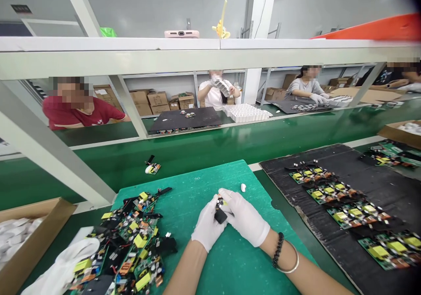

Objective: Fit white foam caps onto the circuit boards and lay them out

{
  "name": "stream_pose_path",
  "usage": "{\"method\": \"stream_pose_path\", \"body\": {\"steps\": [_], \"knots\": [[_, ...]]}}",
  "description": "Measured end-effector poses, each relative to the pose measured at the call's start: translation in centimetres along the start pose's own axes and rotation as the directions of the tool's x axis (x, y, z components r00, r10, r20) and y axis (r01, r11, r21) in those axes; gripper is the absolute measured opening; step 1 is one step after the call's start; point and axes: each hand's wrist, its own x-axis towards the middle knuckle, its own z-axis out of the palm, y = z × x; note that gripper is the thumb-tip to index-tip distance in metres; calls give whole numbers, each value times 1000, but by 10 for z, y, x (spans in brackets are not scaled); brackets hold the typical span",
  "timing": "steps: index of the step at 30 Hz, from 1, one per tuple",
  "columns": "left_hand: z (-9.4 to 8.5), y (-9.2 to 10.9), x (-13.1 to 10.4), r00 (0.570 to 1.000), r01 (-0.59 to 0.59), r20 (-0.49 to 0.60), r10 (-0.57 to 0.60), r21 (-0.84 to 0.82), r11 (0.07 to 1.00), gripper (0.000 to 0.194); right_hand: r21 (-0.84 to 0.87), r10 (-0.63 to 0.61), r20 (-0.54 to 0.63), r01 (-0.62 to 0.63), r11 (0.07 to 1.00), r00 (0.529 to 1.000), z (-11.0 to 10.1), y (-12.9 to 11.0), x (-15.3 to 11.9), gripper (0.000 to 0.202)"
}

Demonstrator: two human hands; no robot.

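My left hand, in a white glove, is closed round a small circuit board with a black part at its lower end. My right hand, gloved too, pinches the same board from the other side, its fingers partly covering it. Both hands are above a green mat. A small white piece lies on the mat just beyond my right hand. To the left, a heap of circuit boards with yellow and black parts covers the mat's edge.
On the right, a black sheet bears rows of boards. A cardboard box of white pieces and a loose white glove are at the left. One assembled piece lies on the green belt. Several people sit beyond the frame.
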Motion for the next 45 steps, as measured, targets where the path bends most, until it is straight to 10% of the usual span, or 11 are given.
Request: {"method": "stream_pose_path", "body": {"steps": [11,45], "knots": [[2,8,-1,997,69,23,-69,0,998,13,390,16,92,-51,919,996,-24,1,3,60],[-2,12,0,986,160,44,-162,39,986,22,721,-47,169,-91,687,984,-35,7,5,35]]}}
